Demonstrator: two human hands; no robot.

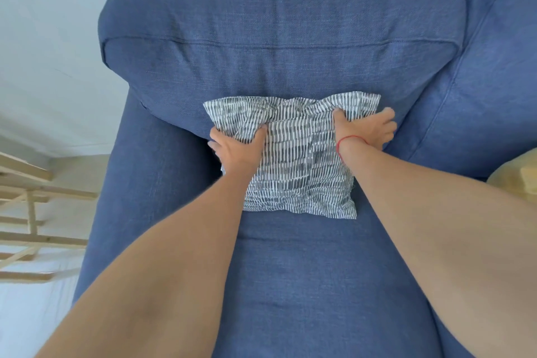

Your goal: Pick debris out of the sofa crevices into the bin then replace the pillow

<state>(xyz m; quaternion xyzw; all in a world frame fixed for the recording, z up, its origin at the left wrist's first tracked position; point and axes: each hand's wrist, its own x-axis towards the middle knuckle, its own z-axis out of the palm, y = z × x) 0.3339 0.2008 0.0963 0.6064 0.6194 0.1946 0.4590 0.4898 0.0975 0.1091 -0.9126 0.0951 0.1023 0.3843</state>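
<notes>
Fingertips of the left hand (235,148) vanish behind the left edge of the pillow (299,160), which covers the middle of the back crevice of the sofa (290,38). A yellow object (517,177) (unidentifiable) at the sofa's right edge and a wooden frame (26,183) beyond its left edge are cropped.

A pale wooden slatted frame (26,212) stands at the left edge, over a beige floor (78,171). Behind it rises a plain pale wall (43,38). At the right edge sits a soft yellow object (517,180), only partly in view.
</notes>
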